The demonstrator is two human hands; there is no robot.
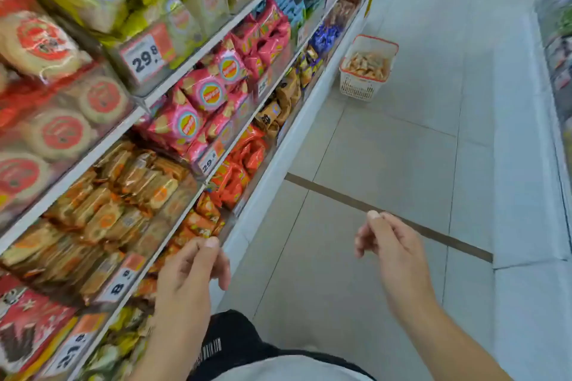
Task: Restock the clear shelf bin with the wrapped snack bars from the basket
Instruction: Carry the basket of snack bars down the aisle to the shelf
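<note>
Both the left hand (192, 272) and the right hand (390, 244) are loosely curled and empty, so the fetching step seems in hand: next, walk to the basket (366, 66) on the floor by the shelf base and take snack bars (366, 65).

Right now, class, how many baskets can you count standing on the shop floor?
1. The basket, white with a red rim and holding wrapped snack bars, stands on the floor tiles beside the shelf base, ahead of both hands. Others may be out of view.

Pale tiled floor (387, 148) w/ dark strip (433, 227) (diagonal), stocked shelving (173, 93) at left.
</note>
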